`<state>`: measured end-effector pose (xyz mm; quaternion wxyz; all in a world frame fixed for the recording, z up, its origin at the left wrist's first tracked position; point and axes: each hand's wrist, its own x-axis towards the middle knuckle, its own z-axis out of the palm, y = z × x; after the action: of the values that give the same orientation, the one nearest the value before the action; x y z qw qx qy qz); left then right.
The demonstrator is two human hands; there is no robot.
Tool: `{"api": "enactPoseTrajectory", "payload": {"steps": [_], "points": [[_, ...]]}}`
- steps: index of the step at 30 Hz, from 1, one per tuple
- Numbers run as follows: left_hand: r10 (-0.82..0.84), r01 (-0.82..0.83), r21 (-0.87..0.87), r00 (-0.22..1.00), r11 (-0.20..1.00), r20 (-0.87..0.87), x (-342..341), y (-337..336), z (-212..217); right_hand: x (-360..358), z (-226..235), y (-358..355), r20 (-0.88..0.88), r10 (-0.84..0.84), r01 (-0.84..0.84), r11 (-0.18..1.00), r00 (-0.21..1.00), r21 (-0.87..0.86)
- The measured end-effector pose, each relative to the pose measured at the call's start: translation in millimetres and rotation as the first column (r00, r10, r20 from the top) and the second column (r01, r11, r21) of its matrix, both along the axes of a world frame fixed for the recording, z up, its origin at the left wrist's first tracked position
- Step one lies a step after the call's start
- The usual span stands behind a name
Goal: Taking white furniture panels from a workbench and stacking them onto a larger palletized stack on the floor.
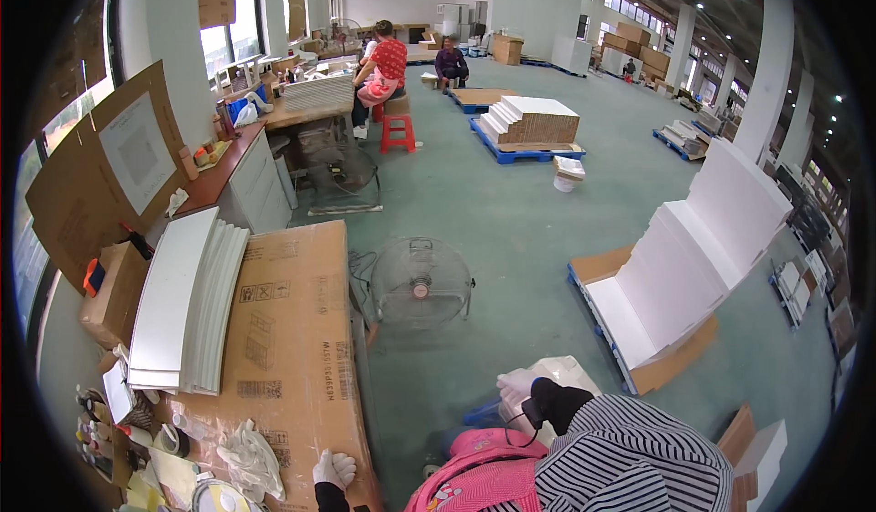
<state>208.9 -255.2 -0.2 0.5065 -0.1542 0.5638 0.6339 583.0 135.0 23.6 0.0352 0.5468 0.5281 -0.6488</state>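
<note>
Green floor (502, 238) reaches from the right edge of the table (297, 329) across to 1 stepped white stack (680, 256), leaving a broad lane between them. Brown cardboard covers the table's top up to its far and right edges; the near edge runs out of view at the bottom. At least 4 curved white panels (173, 311) lie piled along the table's left side, the lower ones too tightly layered to count surely. Just off the right edge, 1 floor fan (420, 284) narrows the lane, its blades blurred behind the grille. Farther right of the near right corner is 1 pale bundle (573, 371), partly hidden by a striped sleeve (602, 444); what supports it cannot be made out.

Both hands wear white gloves. The left hand (335, 469) rests on the cardboard by the right edge near that corner, fingers curled inward and close together. The right hand (516, 386) is at the bundle's left side; whether its fingers pinch anything, I cannot tell. Left of the left hand lies 1 crumpled white cloth (250, 459).
</note>
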Motion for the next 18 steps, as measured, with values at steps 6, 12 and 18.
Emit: {"api": "enactPoseTrajectory", "payload": {"steps": [6, 12, 18], "points": [[0.006, -0.008, -0.133, 1.0, 0.991, -0.015, 10.3, 22.5, 29.2, 7.0, -67.5, 65.6, 0.398, 0.365, -0.427, 0.901, 0.841, 0.076], [0.066, -0.031, -0.184, 0.981, 0.982, 0.184, -3.9, 11.0, 4.3, -49.4, -126.9, 139.6, -0.077, 0.6, -0.596, 0.8, 0.797, 0.065], [0.13, -0.036, -0.398, 0.969, 0.917, 0.21, 2.0, 31.4, 34.1, -154.3, -29.8, 171.9, 0.001, 0.188, -0.187, 0.977, 0.982, -0.1]]}}
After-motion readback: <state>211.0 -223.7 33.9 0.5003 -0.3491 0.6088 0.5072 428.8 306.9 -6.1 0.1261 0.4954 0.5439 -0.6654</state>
